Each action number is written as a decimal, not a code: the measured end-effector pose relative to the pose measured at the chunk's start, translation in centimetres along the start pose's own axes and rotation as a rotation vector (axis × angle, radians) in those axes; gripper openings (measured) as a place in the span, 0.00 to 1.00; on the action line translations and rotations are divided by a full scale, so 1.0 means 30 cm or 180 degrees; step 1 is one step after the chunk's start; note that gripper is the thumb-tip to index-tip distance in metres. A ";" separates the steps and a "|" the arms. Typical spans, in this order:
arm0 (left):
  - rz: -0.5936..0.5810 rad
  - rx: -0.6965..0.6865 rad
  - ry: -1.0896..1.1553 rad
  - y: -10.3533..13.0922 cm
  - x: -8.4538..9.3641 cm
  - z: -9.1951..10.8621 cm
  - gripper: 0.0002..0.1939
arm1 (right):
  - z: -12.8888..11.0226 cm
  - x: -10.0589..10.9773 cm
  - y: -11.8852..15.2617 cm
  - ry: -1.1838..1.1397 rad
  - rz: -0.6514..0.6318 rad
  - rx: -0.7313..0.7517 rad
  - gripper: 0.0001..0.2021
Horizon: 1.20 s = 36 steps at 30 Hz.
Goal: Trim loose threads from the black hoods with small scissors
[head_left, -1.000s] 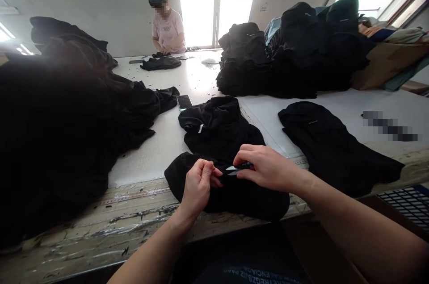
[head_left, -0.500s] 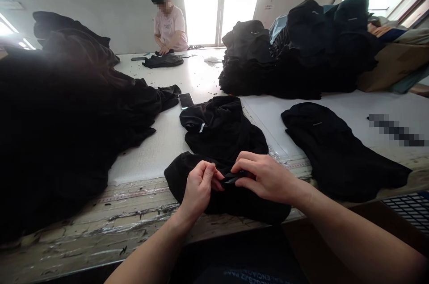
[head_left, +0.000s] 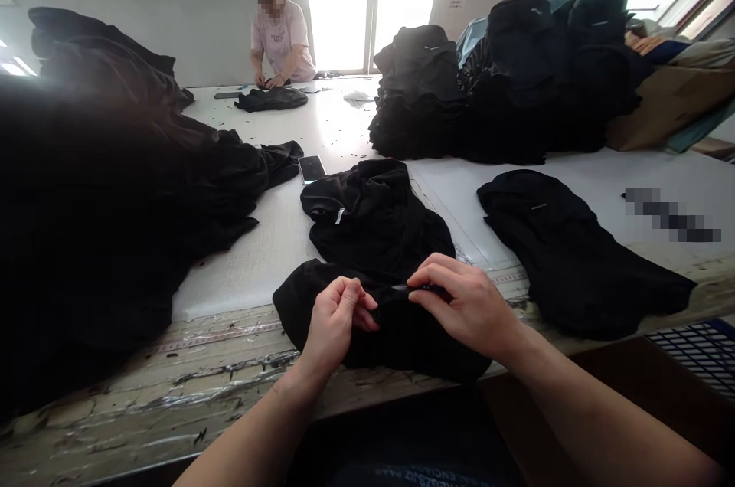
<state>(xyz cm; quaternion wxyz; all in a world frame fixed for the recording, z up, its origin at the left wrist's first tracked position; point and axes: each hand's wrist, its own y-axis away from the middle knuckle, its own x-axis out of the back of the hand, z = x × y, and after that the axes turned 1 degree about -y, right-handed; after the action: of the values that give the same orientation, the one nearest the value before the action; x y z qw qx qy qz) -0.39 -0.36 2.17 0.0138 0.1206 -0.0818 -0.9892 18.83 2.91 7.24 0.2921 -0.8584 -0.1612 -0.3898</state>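
Observation:
A black fabric garment [head_left: 425, 349] lies bunched at the table's front edge, beneath both hands. My left hand [head_left: 338, 311] is closed in a pinch on a bit of its cloth. Just to the right, my right hand [head_left: 468, 303] is closed around small dark thread snips [head_left: 400, 288], whose blade tip points left toward my left hand. Behind the hands lies another crumpled black garment [head_left: 390, 219] with a small white label [head_left: 340, 216].
Black garments are heaped at left [head_left: 115, 227]; folded dark stacks [head_left: 419, 96] stand back right beside a cardboard box [head_left: 660, 104]. A flat black garment [head_left: 551, 242] lies at right. A phone [head_left: 311, 168] is behind the crumpled garment. Across the table [head_left: 230, 272] a person [head_left: 281, 39] handles dark cloth.
My right hand has drawn slightly away from my left with the snips, so the gap between the hands is wider. The view has shifted a little.

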 end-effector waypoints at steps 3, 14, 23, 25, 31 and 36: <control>-0.0065 0.0159 0.0291 -0.007 -0.004 -0.011 0.18 | -0.013 -0.024 0.030 -0.0076 -0.0162 -0.0039 0.04; -0.0250 0.0204 0.0643 -0.019 -0.027 -0.040 0.17 | -0.007 -0.081 0.035 -0.0440 -0.0308 -0.0323 0.02; -0.0184 0.0195 0.0633 -0.020 -0.028 -0.039 0.18 | 0.017 -0.046 0.027 -0.0532 0.0034 -0.0545 0.03; -0.0179 0.0250 0.0703 -0.023 -0.026 -0.044 0.18 | 0.021 -0.037 0.027 -0.0526 0.0045 -0.0675 0.02; -0.0212 0.0275 0.0820 -0.024 -0.027 -0.052 0.18 | 0.009 -0.058 0.043 -0.0732 -0.0304 -0.0792 0.03; -0.0231 0.0269 0.0761 -0.025 -0.029 -0.050 0.17 | 0.009 -0.083 0.038 -0.0860 -0.0353 -0.0806 0.04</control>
<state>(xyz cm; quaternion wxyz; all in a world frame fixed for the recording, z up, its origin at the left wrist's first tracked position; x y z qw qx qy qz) 0.81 0.19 0.82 -0.0174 0.2409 -0.1167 -0.9633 17.95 2.05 4.77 0.1356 -0.9226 -0.1957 -0.3036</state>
